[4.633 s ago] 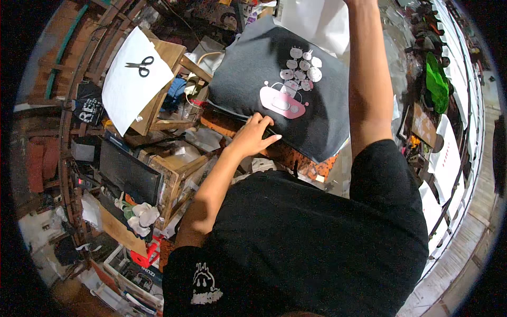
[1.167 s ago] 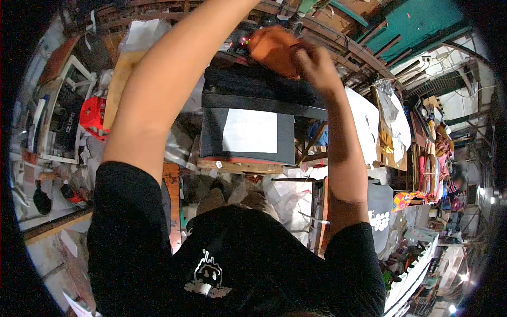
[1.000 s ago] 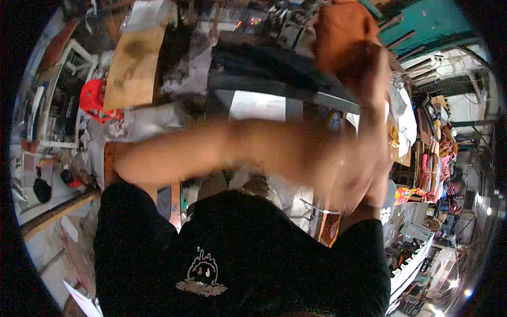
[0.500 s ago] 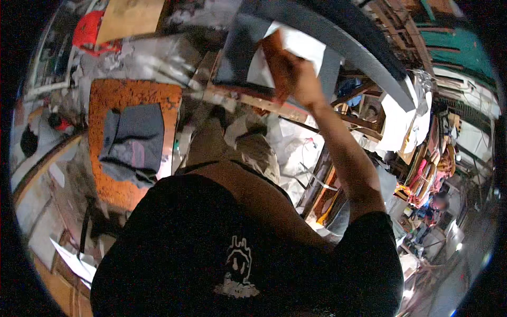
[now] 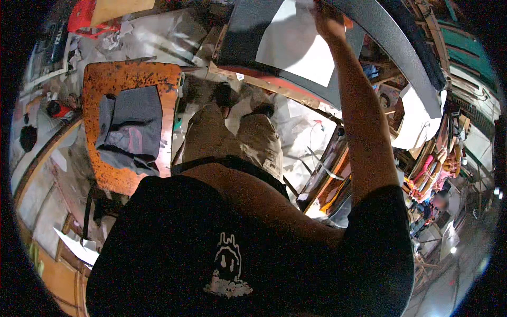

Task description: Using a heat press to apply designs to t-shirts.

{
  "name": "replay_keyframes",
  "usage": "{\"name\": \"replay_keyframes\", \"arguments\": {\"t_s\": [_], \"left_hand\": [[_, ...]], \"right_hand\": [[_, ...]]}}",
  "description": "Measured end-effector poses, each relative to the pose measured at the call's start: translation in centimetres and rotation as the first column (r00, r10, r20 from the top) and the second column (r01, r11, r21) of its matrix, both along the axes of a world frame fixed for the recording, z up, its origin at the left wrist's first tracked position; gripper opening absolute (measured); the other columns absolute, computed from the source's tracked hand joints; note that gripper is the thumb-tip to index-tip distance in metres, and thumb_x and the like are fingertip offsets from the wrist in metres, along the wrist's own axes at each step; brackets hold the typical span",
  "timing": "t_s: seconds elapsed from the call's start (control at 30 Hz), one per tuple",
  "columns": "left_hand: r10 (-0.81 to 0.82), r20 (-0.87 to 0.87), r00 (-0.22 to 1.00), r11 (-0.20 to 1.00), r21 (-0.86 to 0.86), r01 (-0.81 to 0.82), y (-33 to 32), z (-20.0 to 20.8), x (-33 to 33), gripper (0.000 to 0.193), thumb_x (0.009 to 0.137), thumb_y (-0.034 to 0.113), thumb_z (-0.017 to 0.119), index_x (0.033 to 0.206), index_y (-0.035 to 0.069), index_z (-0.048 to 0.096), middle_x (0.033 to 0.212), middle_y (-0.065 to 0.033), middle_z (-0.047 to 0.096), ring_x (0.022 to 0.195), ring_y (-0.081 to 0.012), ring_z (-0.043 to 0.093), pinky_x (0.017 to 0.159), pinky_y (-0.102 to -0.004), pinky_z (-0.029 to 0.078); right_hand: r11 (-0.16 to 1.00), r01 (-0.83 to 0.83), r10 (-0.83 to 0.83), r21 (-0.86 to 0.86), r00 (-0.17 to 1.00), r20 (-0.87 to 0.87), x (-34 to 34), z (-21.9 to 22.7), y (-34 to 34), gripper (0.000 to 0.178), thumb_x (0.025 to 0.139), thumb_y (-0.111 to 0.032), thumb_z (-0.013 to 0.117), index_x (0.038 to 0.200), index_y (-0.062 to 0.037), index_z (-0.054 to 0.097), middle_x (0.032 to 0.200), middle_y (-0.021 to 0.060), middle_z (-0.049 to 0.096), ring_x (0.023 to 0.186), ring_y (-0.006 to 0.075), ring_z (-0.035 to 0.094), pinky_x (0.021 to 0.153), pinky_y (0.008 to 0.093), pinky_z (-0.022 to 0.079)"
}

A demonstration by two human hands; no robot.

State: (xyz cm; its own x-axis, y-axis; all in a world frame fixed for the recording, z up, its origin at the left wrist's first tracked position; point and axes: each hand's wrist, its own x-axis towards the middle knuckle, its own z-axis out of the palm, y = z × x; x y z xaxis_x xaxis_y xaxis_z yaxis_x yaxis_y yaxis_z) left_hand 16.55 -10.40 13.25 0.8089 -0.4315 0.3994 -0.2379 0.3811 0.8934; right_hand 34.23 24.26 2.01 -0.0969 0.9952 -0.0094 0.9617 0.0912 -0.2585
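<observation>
I am looking straight down my own body, past my black T-shirt with a small white print on the chest and my tan trousers to my dark shoes on a littered floor.

My right arm is stretching up and away from me toward the top of the view. My right hand is reaching the upper edge of the picture, where it is closing around something orange; only a sliver of that orange thing is showing beside my fingers, so I cannot tell what it is. My left hand is not showing anywhere in the view.

Just beside my right hand, a white sheet is lying on a dark grey padded tabletop, which is resting on a red and wooden frame. A second dark grey slab is arching above it, tilted, and my hand is sitting between the two slabs.

To my left, well apart from my hand, an orange, rust-speckled board is standing on the floor, and a folded grey garment with a pink print is lying on it.

To my right, racks are holding bright folded cloth in pink, yellow and orange. A red box is sitting at the upper left edge.
</observation>
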Motion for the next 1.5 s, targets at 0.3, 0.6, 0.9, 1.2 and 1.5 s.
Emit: {"name": "replay_keyframes", "arguments": {"t_s": [0.3, 0.6, 0.9, 1.2, 1.5], "left_hand": [[0.012, -0.055, 0.998, 0.995, -0.101, -0.017, 0.5, -0.5, 0.4, 0.041, 0.099, 0.033, 0.048, 0.096, -0.005, 0.063, 0.093, -0.0157, 0.067, 0.083, -0.0237, 0.062, 0.075, -0.0367, 0.05], [-0.053, -0.099, 0.994, 0.987, -0.158, 0.037, 0.4, -1.4, 1.2, 0.045, 0.099, 0.037, 0.048, 0.099, -0.005, 0.064, 0.094, -0.0159, 0.067, 0.085, -0.0229, 0.061, 0.076, -0.0363, 0.05], [-0.139, -0.074, 0.987, 0.971, -0.208, 0.121, 0.2, 0.2, 2.7, 0.049, 0.1, 0.041, 0.048, 0.101, -0.005, 0.064, 0.095, -0.0161, 0.068, 0.087, -0.0222, 0.061, 0.078, -0.0359, 0.05], [-0.188, -0.118, 0.975, 0.98, -0.083, 0.179, 4.7, 1.5, 3.4, 0.052, 0.1, 0.044, 0.047, 0.103, -0.005, 0.064, 0.096, -0.0164, 0.068, 0.089, -0.0214, 0.06, 0.08, -0.0355, 0.049], [0.871, -0.14, 0.472, 0.444, 0.636, -0.631, 16.6, -8.8, -11.8, 0.029, 0.1, 0.03, 0.054, 0.106, 0.003, 0.062, 0.106, -0.016, 0.065, 0.095, -0.0263, 0.063, 0.081, -0.0412, 0.05]], "right_hand": [[0.912, -0.36, 0.371, 0.195, 0.928, -0.021, -5.7, 0.1, -12.2, 0.049, 0.089, -0.009, 0.054, 0.138, -0.0094, 0.05, 0.146, 0.017, 0.044, 0.139, 0.0361, 0.037, 0.115, 0.0472, 0.029], [0.991, -0.085, 0.069, 0.099, 0.987, 0.148, 0.3, -4.4, -3.2, 0.04, 0.089, -0.034, 0.059, 0.12, -0.0101, 0.063, 0.122, 0.019, 0.063, 0.111, 0.0386, 0.061, 0.099, 0.0494, 0.044], [0.959, 0.026, -0.058, 0.284, 0.993, 0.104, 1.7, -0.8, -8.7, 0.045, 0.095, -0.023, 0.048, 0.135, -0.0021, 0.046, 0.114, 0.0234, 0.064, 0.1, 0.0432, 0.064, 0.091, 0.0526, 0.05], [0.827, -0.362, 0.074, -0.43, 0.829, -0.555, -8.3, 19.0, -16.2, 0.039, 0.095, -0.021, 0.055, 0.127, 0.0004, 0.058, 0.109, 0.0183, 0.068, 0.096, 0.0304, 0.064, 0.093, 0.0433, 0.048], [0.859, 0.248, -0.088, 0.447, 0.933, -0.349, -1.4, 40.0, -12.0, 0.031, 0.1, -0.026, 0.049, 0.111, -0.0017, 0.067, 0.09, 0.01, 0.072, 0.078, 0.0195, 0.068, 0.069, 0.0347, 0.054]]}}
